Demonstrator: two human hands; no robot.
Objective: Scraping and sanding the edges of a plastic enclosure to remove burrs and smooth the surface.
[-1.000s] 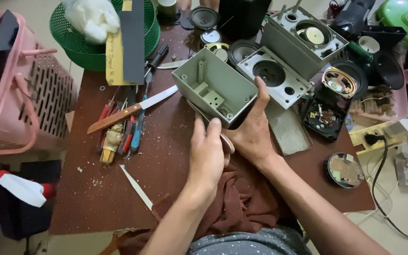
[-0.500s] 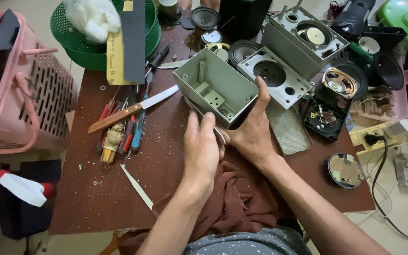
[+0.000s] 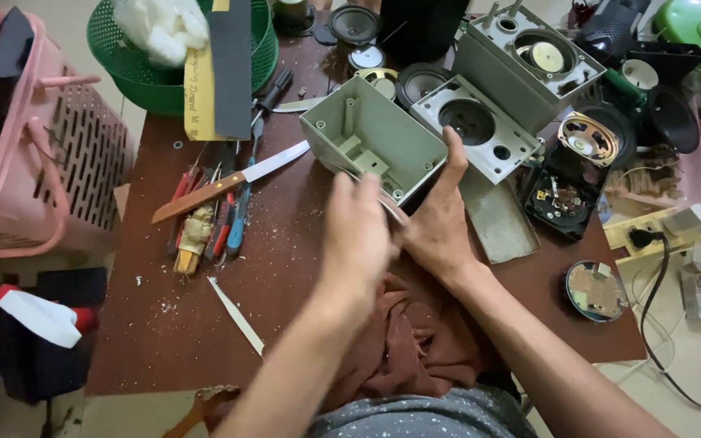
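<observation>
While the right hand (image 3: 440,223) grips the near corner of a grey-green plastic speaker housing (image 3: 375,146), thumb raised along its right wall and fingers hidden under its lower edge, the left hand (image 3: 356,235) sits just beside it at the housing's near edge, fingers curled and blurred; whether they pinch anything I cannot tell. The housing is an open, empty box, tilted with its hollow facing up, held just above the brown table (image 3: 156,324) near the middle of it. A rust-brown cloth (image 3: 411,341) lies bunched below both wrists at the table's near edge.

To the left of the housing lies a knife (image 3: 233,181) with a wooden handle, its blade pointing toward the box, and under it a cluster of screwdrivers (image 3: 212,219) with red, blue and yellow handles. A thin pale strip (image 3: 235,315) lies alone closer to the near edge. A green basket (image 3: 263,49) at the far left corner holds white wadding (image 3: 160,28). A pink crate (image 3: 34,162) stands off the table's left side.

To the right of the housing, a grey front panel (image 3: 476,130) with a round hole lies flat, touching a second grey speaker box (image 3: 525,65) behind it. Beyond those sit a loose speaker driver (image 3: 586,138), a black circuit part (image 3: 561,195) and a round disc (image 3: 595,290) near the right edge, with a yellowish power strip (image 3: 651,231) beside it
</observation>
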